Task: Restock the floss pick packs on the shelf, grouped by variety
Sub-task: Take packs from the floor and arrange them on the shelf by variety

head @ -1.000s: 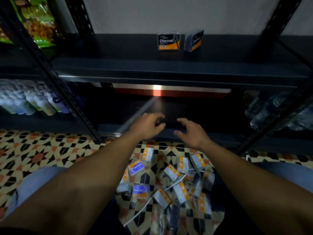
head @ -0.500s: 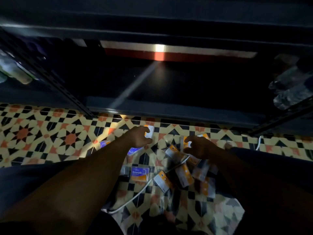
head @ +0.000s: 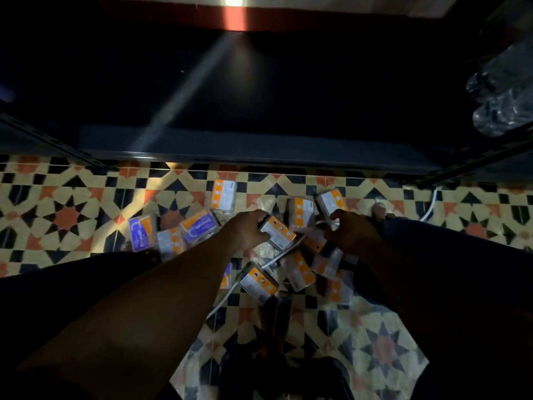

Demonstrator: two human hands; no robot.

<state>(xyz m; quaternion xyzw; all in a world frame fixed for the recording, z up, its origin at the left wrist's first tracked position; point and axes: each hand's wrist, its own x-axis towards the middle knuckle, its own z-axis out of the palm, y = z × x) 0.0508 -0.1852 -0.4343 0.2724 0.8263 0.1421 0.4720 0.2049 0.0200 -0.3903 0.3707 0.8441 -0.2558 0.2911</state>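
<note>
Floss pick pack (head: 279,236) in left hand (head: 248,230); right hand (head: 353,230) grip lost in shadow.

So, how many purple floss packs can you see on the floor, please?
2: one purple pack far left, another beside it, nearer the left hand. A purple sliver by the forearm may be a third.

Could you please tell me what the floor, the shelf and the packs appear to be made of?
Floor: probably tile, slightly glossy, with a repeating star pattern. Shelf: likely dark painted metal, its front edge catching a dull sheen. Packs: seemingly clear plastic over printed card, glinting at crinkled edges.
</note>
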